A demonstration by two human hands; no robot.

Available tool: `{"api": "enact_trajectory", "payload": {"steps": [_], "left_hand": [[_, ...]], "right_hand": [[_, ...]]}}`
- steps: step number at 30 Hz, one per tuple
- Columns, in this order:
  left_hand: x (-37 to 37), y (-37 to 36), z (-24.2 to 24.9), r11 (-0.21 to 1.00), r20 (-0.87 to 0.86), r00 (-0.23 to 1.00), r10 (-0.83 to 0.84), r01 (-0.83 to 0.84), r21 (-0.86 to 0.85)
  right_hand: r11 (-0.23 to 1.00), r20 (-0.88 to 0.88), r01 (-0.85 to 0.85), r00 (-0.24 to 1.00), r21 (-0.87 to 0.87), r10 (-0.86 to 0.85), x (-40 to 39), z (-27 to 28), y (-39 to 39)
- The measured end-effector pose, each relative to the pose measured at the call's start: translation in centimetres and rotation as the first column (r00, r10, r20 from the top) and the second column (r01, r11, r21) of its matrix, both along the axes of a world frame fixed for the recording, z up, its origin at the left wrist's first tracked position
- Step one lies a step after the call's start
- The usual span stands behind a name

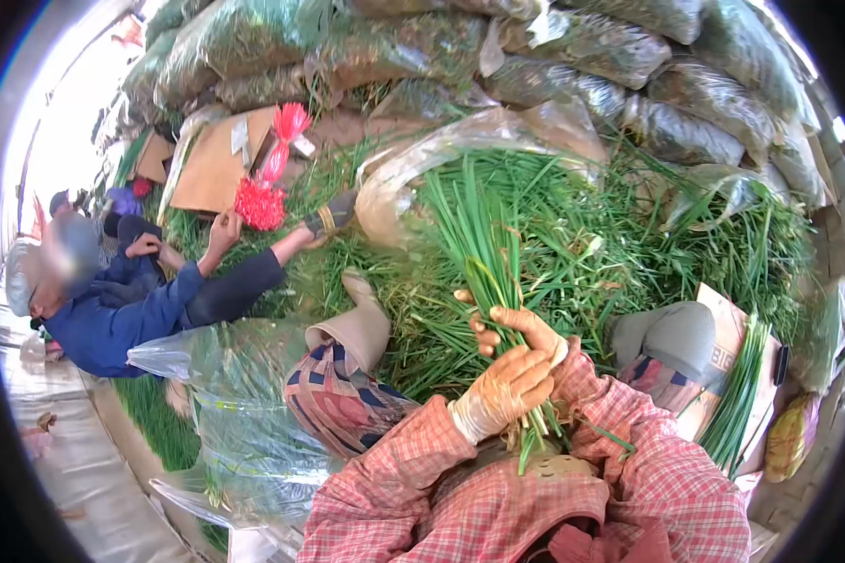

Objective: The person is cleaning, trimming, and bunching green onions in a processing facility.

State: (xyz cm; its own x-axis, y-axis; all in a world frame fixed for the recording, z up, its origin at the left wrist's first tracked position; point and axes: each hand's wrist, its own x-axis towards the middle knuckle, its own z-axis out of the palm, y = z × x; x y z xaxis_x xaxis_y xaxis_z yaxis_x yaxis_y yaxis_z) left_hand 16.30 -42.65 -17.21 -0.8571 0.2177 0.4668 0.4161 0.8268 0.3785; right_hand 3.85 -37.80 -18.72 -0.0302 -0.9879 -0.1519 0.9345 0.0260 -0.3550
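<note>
A bunch of long green leafy stalks (pixel 474 220) stands upright in front of me, its leaves pointing away and its cut ends near my lap. My left hand (pixel 505 387), in a pale stained glove, is closed round the lower stems. Just above it my right hand (pixel 526 328), in an orange-brown stained glove, wraps the bunch from the right, its fingers curled at the stalks. The two hands touch. Loose green stalks (pixel 422 310) lie all around beyond them.
Stacked filled bags (pixel 394 47) line the back. An open plastic bag (pixel 380 202) lies ahead. At left a seated person (pixel 131 305) reaches toward red strings (pixel 260 204) beside cardboard (pixel 218 164). Clear plastic (pixel 253 422) lies left; a tidy green bundle (pixel 737 399) rests right.
</note>
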Motion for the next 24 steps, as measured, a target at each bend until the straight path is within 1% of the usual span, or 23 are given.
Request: {"api": "enact_trajectory", "payload": {"steps": [1,2,3,4,5,6,7,8,9,11,12,13,15,16,17,19,20,21,23,24], "left_hand": [[0.7,1.1,0.9,0.997,0.018,1.000,0.019,-0.017,-0.073],[1.4,1.6,2.8,0.976,0.051,0.999,-0.006,0.017,-0.215],[2.4,1.8,3.0,0.991,0.085,0.993,-0.078,0.086,-0.100],[3.2,1.4,2.9,0.998,0.132,0.991,-0.016,0.024,-0.062],[3.8,0.6,3.3,0.999,0.181,0.982,0.046,-0.042,-0.029],[4.5,-0.9,4.0,0.961,0.160,0.963,0.218,-0.240,0.134],[5.2,-2.5,5.0,0.859,0.173,0.909,0.380,-0.416,0.299],[5.5,-4.3,5.2,0.650,0.289,0.874,0.390,-0.484,0.586],[5.1,-5.8,5.1,0.341,0.396,0.844,0.361,-0.515,0.786],[3.8,-7.4,6.1,0.263,0.312,0.860,0.405,-0.436,0.861],[3.2,-7.5,6.6,0.200,0.258,0.901,0.350,-0.341,0.919],[2.2,-7.2,6.9,0.129,0.197,0.934,0.297,-0.243,0.961],[0.3,-5.7,8.7,0.077,0.056,0.967,0.250,-0.078,0.994],[-0.1,-5.5,9.2,0.070,0.104,0.958,0.269,-0.127,0.989],[-1.5,-6.7,5.3,0.034,0.158,0.889,0.429,-0.191,0.981],[-1.8,-6.2,6.6,-0.263,0.287,0.838,0.464,-0.179,0.948],[-1.4,-6.2,6.7,-0.312,0.323,0.821,0.471,-0.187,0.932],[-1.0,-6.6,6.1,-0.264,0.271,0.837,0.475,-0.158,0.951],[-0.2,-7.4,4.8,-0.167,0.169,0.871,0.461,-0.102,0.981],[0.0,-7.5,4.7,-0.118,0.193,0.861,0.471,-0.156,0.981]], "right_hand": [[0.998,-0.004,0.030,1.000,0.050,-0.030,0.2,1.0,1.1],[0.994,-0.070,0.087,0.994,0.060,-0.082,0.2,2.4,1.9],[0.988,-0.135,0.141,0.982,0.065,-0.131,0.1,3.5,2.6],[0.988,-0.241,0.147,0.962,0.047,-0.132,-0.2,4.2,3.2],[0.986,-0.377,0.155,0.918,0.066,-0.119,-0.5,4.9,3.7],[0.983,-0.493,0.174,0.861,0.060,-0.122,-0.7,5.4,4.1],[0.980,-0.596,0.192,0.794,0.057,-0.121,-0.8,5.9,4.5],[0.975,-0.671,0.195,0.737,0.104,-0.076,-0.8,6.0,4.8],[0.967,-0.768,0.251,0.627,0.041,-0.130,-0.5,5.7,4.6],[0.942,-0.900,0.315,0.369,-0.113,-0.232,0.5,5.0,3.7],[0.941,-0.931,0.329,0.316,-0.073,-0.183,1.2,5.2,3.4],[0.925,-0.956,0.349,0.187,-0.148,-0.224,1.9,4.1,2.6],[0.910,-0.987,0.385,-0.080,-0.157,-0.137,4.1,5.5,1.8],[0.905,-0.976,0.413,-0.219,-0.103,-0.011,5.1,5.0,1.3],[0.898,-0.944,0.424,-0.330,-0.120,0.029,6.2,4.7,0.7],[0.898,-0.960,0.439,-0.248,0.006,0.128,7.8,4.9,0.0],[0.898,-0.968,0.430,-0.167,0.097,0.185,8.2,5.1,-0.2],[0.948,-0.991,0.317,-0.114,0.035,0.075,7.8,5.0,-0.3],[0.987,-0.992,0.112,0.034,-0.119,-0.124,5.5,4.3,0.0],[0.993,-0.925,0.115,0.372,-0.037,-0.077,3.3,4.1,-1.3]]}}
